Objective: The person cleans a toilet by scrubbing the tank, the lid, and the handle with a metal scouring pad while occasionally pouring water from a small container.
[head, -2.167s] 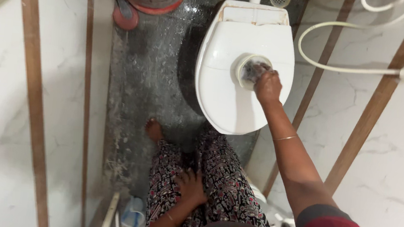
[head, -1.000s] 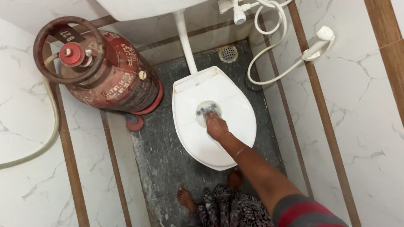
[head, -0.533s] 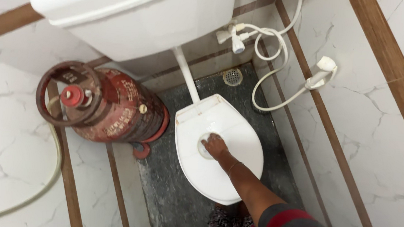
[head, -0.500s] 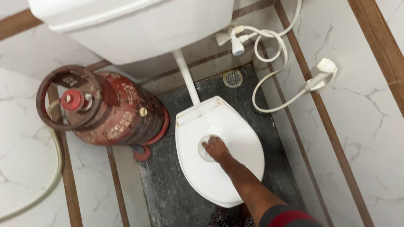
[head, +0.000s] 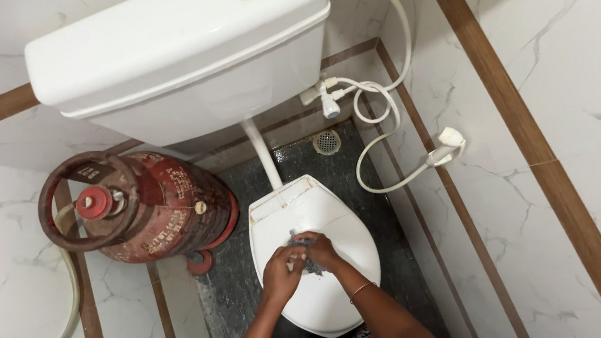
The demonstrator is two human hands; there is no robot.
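Over the closed white toilet lid (head: 328, 297), between marble-tiled walls (head: 572, 92), both the left hand (head: 281, 274) and the right hand (head: 322, 250) gripped a dark scrubber (head: 305, 254)

My left hand (head: 282, 271) and right hand (head: 324, 251) close their grip on a grey, rough-looking scrubbing pad (head: 309, 258) over the glossy, smooth white plastic toilet lid (head: 342, 228). At nine o'clock, the red metal gas cylinder (head: 157, 210) looks worn and matt. The dark speckled stone floor (head: 244, 296) looks wet; the white marble-patterned wall tiles (head: 563, 106) shine.
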